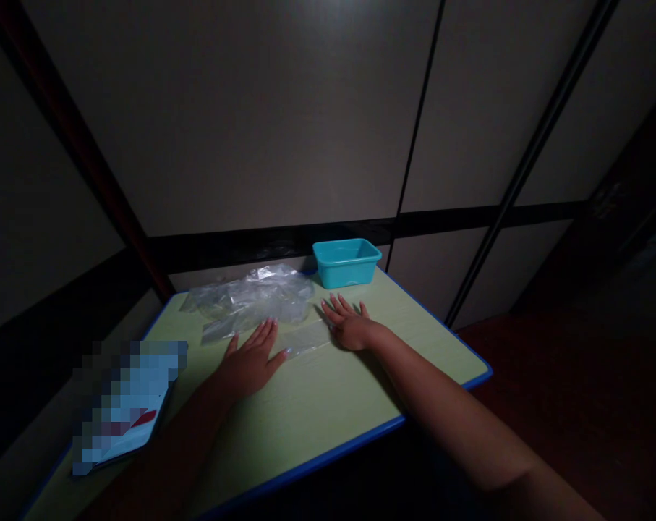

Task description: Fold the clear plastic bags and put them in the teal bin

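Both of my hands lie flat on a light green table [328, 412] with a blue edge. My left hand [250, 360] is open, fingers stretched toward a pile of clear plastic bags [252, 300], its thumb touching a single flat clear bag [306, 337]. My right hand [348, 323] is open too, palm down, at the right end of that flat bag. The flat bag lies between the two hands. A small teal plastic bin [346, 262] stands just beyond my right hand at the table's far edge.
A blurred blue and white flat item [124, 405] lies at the table's left near corner. Grey wall panels with dark frames [414, 145] stand right behind the table. To the right the floor [577, 376] is dark.
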{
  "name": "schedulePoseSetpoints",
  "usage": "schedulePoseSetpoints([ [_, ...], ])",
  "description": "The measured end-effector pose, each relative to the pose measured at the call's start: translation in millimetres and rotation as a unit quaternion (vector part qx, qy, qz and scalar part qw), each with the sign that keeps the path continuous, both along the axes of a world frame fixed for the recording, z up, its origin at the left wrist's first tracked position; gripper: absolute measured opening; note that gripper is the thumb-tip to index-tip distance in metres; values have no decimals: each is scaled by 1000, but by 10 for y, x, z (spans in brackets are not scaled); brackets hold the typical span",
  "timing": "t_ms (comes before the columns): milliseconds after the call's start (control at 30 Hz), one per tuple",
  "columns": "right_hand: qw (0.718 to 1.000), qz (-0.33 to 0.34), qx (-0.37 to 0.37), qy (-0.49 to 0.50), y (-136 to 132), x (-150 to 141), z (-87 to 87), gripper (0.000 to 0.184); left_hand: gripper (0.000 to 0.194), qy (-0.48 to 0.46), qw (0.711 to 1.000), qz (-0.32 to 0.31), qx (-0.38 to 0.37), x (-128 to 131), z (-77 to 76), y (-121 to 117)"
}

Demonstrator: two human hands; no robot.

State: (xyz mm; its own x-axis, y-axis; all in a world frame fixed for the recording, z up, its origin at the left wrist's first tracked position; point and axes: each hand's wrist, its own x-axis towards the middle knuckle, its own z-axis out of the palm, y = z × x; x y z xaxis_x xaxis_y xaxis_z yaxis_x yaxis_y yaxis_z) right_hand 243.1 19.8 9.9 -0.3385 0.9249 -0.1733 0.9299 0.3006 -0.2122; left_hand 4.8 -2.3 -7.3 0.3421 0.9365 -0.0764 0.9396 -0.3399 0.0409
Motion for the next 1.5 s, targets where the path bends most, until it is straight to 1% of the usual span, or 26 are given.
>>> schedulePoseSetpoints([
  [133, 1000, -26, -8, 2, 17, 15, -4, 63, 70, 7, 1000, 14, -24, -39, 31, -22],
  [267, 999, -27, -14, 14, 41, 45, -27, 67, 72, 8, 999, 25, -28, -50, 30, -35],
  [333, 999, -17, 16, 43, 63, 61, -43, 67, 72, -5, 1000, 20, -15, -47, 12, -40],
  [467, 985, -25, 135, 107, 127, 88, -63, 55, 67, -32, 999, -11, 29, -29, -2, -56],
  [533, 976, -36, 182, 112, 162, 103, -67, 47, 63, -42, 998, -30, 33, -21, 15, -69],
  [633, 972, -59, 209, 88, 200, 129, -75, 35, 59, -52, 997, -61, 21, -18, 46, -92],
  [700, 971, -87, 214, 64, 214, 145, -80, 30, 56, -57, 995, -76, 15, -22, 53, -102],
  [833, 960, -153, 229, 38, 236, 178, -85, 24, 53, -66, 994, -87, 11, -24, 43, -103],
  [933, 953, -196, 227, 36, 261, 206, -83, 21, 53, -86, 991, -101, 28, -13, 48, -91],
  [1000, 952, -214, 215, 35, 278, 220, -83, 20, 54, -110, 985, -122, 48, -6, 58, -82],
  [1100, 956, -224, 184, 38, 292, 224, -88, 24, 54, -145, 973, -163, 74, -2, 64, -74],
  [1200, 960, -225, 159, 37, 293, 215, -91, 31, 50, -160, 966, -187, 79, -3, 56, -82],
  [1333, 962, -223, 153, 36, 288, 207, -85, 32, 41, -176, 959, -205, 83, 0, 62, -107],
  [1500, 965, -213, 151, 33, 294, 205, -86, 32, 32, -212, 942, -233, 114, 26, 126, -122],
])
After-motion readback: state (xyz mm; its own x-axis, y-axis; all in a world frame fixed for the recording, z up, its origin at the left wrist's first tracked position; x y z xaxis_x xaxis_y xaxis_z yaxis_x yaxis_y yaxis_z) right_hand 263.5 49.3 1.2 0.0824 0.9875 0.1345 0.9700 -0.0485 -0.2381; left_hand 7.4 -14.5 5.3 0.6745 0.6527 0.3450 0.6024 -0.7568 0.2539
